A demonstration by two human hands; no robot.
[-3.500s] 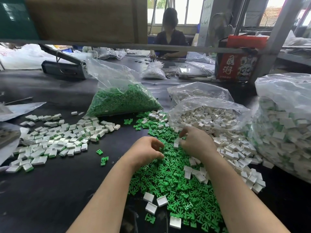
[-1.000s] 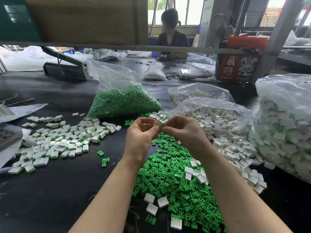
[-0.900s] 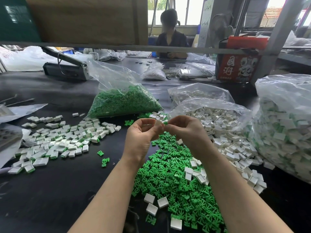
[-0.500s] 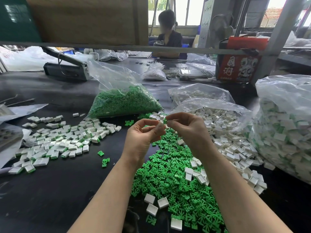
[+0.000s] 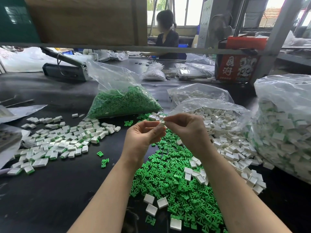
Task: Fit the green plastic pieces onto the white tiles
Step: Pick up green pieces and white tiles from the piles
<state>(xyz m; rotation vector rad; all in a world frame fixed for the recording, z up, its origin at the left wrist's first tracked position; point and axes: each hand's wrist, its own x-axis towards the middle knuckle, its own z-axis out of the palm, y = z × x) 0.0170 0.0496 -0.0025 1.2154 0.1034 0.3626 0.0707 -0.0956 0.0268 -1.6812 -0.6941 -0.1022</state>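
Note:
My left hand [image 5: 143,137] and my right hand [image 5: 186,130] are raised above the table, fingertips meeting around one small white tile [image 5: 161,123] that both pinch. Whether a green piece sits in that tile is hidden by the fingers. Below the hands lies a loose heap of green plastic pieces [image 5: 175,184] with a few white tiles on it. Loose white tiles [image 5: 235,148] spill from an open bag at the right. A spread of tiles with green showing at their edges [image 5: 64,140] lies at the left.
A bag of green pieces [image 5: 122,101] stands behind the hands, and a large bag of tiles with green [image 5: 286,132] is at the far right. A red box [image 5: 239,64], a heat sealer [image 5: 65,69] and a seated person [image 5: 166,36] are farther back.
Earlier my hands were down in the piles, picking. They rose and came together; in the last second the fingers kept working the tile, shifting slightly right.

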